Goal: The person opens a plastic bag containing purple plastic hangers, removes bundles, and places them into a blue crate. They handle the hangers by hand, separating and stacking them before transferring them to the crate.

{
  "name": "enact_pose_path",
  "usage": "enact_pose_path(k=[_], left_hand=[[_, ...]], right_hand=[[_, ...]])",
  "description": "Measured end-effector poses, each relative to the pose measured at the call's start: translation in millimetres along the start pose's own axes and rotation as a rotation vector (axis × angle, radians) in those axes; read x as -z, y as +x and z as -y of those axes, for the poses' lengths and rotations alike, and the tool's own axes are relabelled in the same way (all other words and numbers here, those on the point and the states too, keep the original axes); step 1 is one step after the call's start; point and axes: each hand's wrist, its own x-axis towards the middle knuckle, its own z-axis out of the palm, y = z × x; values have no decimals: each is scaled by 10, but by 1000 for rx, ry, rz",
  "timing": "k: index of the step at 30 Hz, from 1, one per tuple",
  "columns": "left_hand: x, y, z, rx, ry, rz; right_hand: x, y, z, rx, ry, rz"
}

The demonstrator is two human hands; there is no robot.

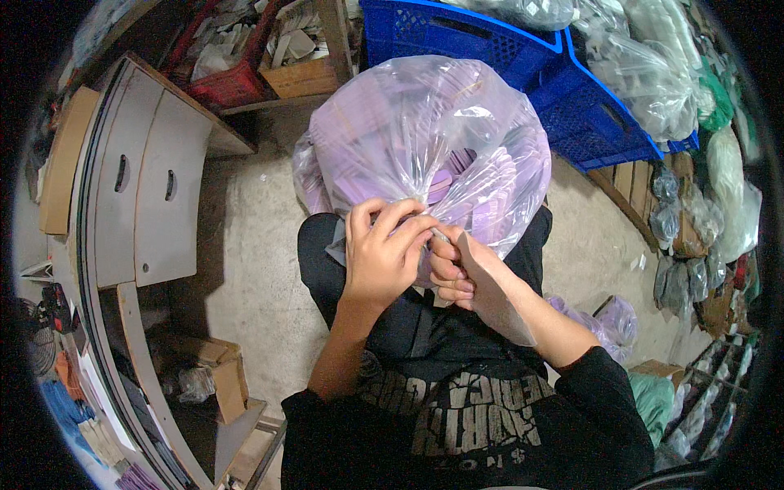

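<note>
1. Blue plastic crates (608,118) stand beyond the grip, to its right; a grey cabinet (167,204) stands well left of it.
2. Just beyond the grip bulges a clear, crinkled, rounded bag (425,106), full of layered purple pieces (351,126).
3. Left hand (382,249) and right hand (467,265) pinch its gathered plastic, their fingers partly hiding it.

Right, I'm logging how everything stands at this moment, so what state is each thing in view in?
Clear plastic bag: full, neck gathered; tied or not, cannot tell.
Purple pieces: packed inside the bag.
Left hand: fingers pinching the bag's neck.
Right hand: fingers curled, gripping the neck.
Grey cabinet fronts: shut.
Red crate: filled.
Blue plastic crates: side by side.
</note>
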Motion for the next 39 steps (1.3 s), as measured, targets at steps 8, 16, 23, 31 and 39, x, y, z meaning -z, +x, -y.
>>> enact_pose_path(k=[8, 16, 23, 31, 39], left_hand=[[-131, 59, 53, -42, 54, 19], [-146, 181, 109, -8, 7, 144], [-135, 245, 105, 47, -49, 200], [-73, 208, 123, 45, -83, 237], [-57, -32, 171, 104, -153, 189]], right_hand=[[-8, 26, 85, 586, -1336, -439], [16, -131, 149, 921, -2197, -462], [88, -111, 214, 1114, -2277, -431], [126, -109, 368, 1097, -2371, -291], [145, 52, 198, 1001, -2124, -288]])
